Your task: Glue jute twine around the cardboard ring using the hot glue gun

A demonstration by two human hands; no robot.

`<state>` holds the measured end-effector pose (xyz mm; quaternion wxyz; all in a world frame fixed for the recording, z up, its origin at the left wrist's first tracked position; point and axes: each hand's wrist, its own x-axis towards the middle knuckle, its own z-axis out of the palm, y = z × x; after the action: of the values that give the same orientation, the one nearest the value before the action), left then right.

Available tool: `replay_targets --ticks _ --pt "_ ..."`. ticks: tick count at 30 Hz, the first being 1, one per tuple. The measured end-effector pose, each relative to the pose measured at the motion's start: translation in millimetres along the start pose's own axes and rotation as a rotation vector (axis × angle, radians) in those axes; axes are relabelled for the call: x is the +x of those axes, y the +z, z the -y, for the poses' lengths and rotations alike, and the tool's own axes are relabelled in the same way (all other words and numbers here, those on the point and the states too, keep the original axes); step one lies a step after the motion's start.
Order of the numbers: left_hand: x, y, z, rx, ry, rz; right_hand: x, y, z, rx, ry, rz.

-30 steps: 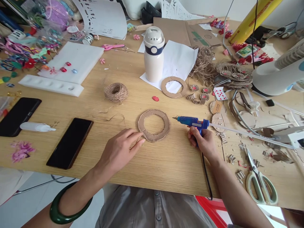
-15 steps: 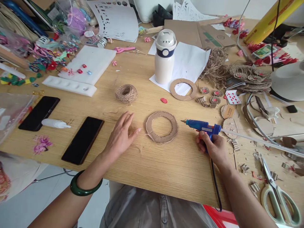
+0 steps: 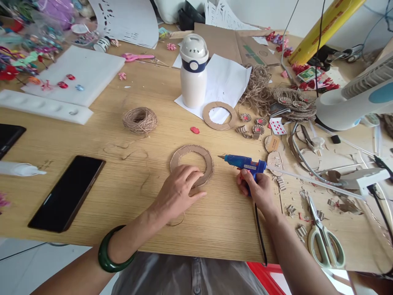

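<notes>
A cardboard ring (image 3: pixel 208 157) edged with twine lies flat near the middle of the table. Over its lower left part rests my left hand (image 3: pixel 181 190), fingers slightly spread; whether they press on the ring is unclear. Just right of the ring, my right hand (image 3: pixel 256 186) is wrapped round a blue glue gun (image 3: pixel 241 162), its nozzle pointing left and a clear glue stick at its back. A ball of twine (image 3: pixel 140 120) sits behind my left hand, its loose strand trailing across the wood. Two small red discs (image 3: pixel 195 130) lie behind the ring.
A white bottle (image 3: pixel 193 78) stands at the back beside a second cardboard ring (image 3: pixel 206 119). Scissors (image 3: pixel 322 233) and cardboard scraps lie at the right. A black phone (image 3: pixel 69 192) is at the left. The glue gun's cord (image 3: pixel 260 235) hangs over the front edge.
My left hand has moved right, from beside the ring to over its lower left part. The view has shifted right; my right hand still grips the glue gun.
</notes>
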<state>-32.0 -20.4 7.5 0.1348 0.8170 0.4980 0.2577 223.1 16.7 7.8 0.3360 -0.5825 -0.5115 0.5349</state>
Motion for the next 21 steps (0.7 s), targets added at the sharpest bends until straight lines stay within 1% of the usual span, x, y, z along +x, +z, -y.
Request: replay_targets --ticks 3,8,11,14,18,21 --pt "2.4 8.8 0.8 0.018 -0.033 0.008 -2.3 -0.4 2.6 -0.015 0.006 0.009" --pt "11.3 13.0 1.5 0.004 -0.088 -0.030 -6.6 -1.5 6.2 -0.130 0.010 0.031" --pt "14.0 17.3 2.8 -0.013 -0.095 -0.045 -7.6 -2.1 2.7 -0.187 0.033 0.015" --pt "13.3 20.8 7.2 -0.042 -0.096 -0.062 -7.9 -3.5 -0.1 -0.247 0.016 -0.010" --pt "10.7 21.8 12.0 -0.085 -0.087 -0.071 -9.4 -8.3 3.4 -0.347 -0.026 -0.010" --pt "10.4 21.8 10.7 -0.102 -0.098 -0.088 -11.4 -13.7 5.8 -0.396 -0.042 -0.010"
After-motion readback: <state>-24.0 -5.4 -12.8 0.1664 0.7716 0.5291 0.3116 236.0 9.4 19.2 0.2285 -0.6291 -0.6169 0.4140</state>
